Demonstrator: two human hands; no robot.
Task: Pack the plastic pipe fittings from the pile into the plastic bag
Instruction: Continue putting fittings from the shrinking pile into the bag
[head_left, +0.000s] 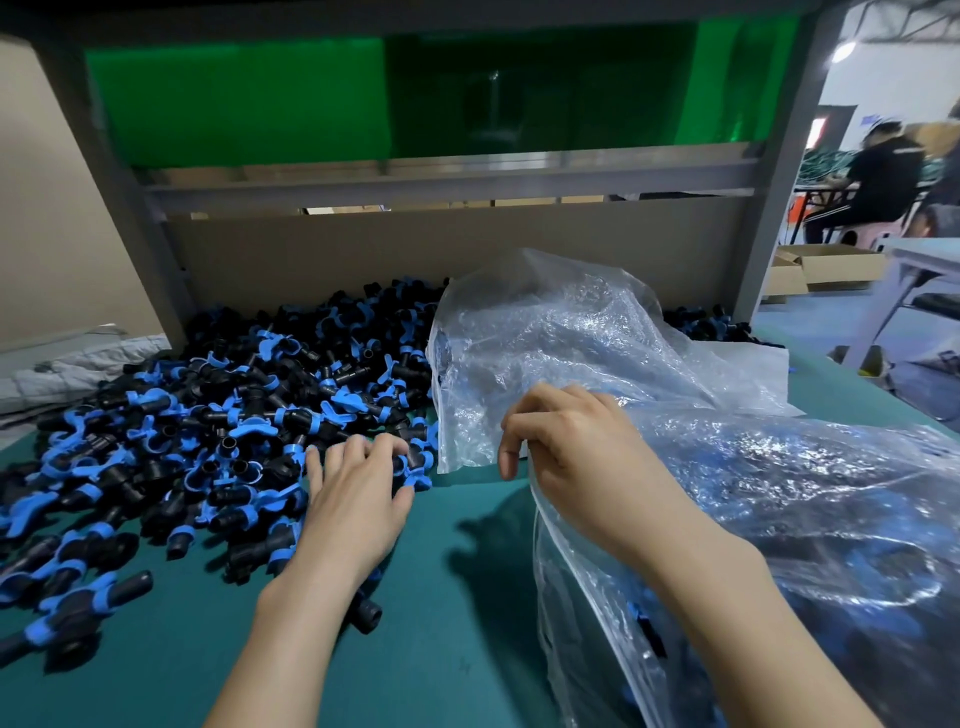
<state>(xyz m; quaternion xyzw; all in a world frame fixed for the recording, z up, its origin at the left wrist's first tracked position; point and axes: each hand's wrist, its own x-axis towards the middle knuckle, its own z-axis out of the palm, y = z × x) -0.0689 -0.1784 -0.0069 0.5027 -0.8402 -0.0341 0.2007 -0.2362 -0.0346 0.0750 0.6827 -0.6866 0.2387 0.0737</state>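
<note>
Head camera: a person's left hand (358, 493) reaches across the dark green table top (457, 597) to the near edge of a wide pile of black plastic pipe fittings with blue winged handles (208, 415). Its fingers are spread and bent onto the pieces; whether they have closed on one cannot be told. To the right, the right hand (566, 447) pinches the crumpled rim of a large clear plastic bag (727, 467), fingers and thumb curled on the film. The bag lies on the table just beside the pile, and black and blue fittings show dimly through its wall at the lower right. A brown cardboard panel (415, 249) stands behind the pile under a grey metal frame (130, 208) and a green translucent sheet (234, 104). At the far right, another person (878, 176) sits at a table, near open cardboard boxes (831, 265) on the floor.
</note>
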